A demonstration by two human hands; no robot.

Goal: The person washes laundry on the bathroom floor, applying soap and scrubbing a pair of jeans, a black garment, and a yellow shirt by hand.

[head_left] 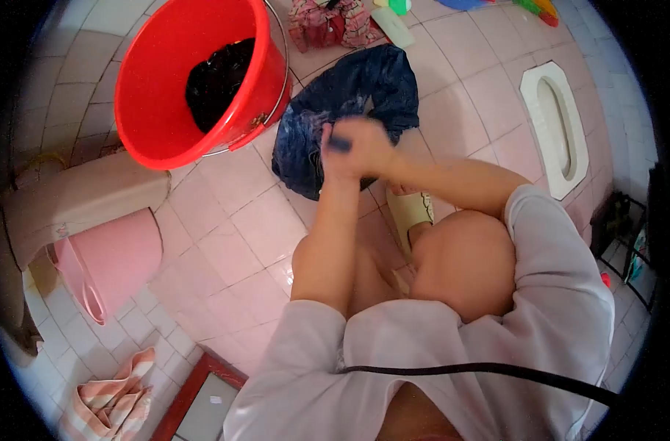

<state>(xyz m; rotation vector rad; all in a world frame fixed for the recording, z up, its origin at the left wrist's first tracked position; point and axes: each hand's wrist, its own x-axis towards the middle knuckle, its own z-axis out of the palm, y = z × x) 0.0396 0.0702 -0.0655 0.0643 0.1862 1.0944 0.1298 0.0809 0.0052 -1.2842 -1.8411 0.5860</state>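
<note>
A wet dark blue garment [390, 81] lies bunched on the pink tiled floor, with whitish suds on part of it. Over its near side my left hand [338, 162] and my right hand [371, 147] are pressed together, slightly blurred. A fold of dark blue cloth shows between them, and both hands are closed on it. Which finger grips which part is hidden. Left of the garment stands a red bucket [147, 110] holding a black wet-looking mass [221, 84].
A squat toilet [529, 95] is set in the floor at right. Pinkish patterned cloth [327, 29] lies beyond the bucket. At left are a pink bin [122, 257] and a striped towel [110, 397]. A black rack [621, 235] stands far right.
</note>
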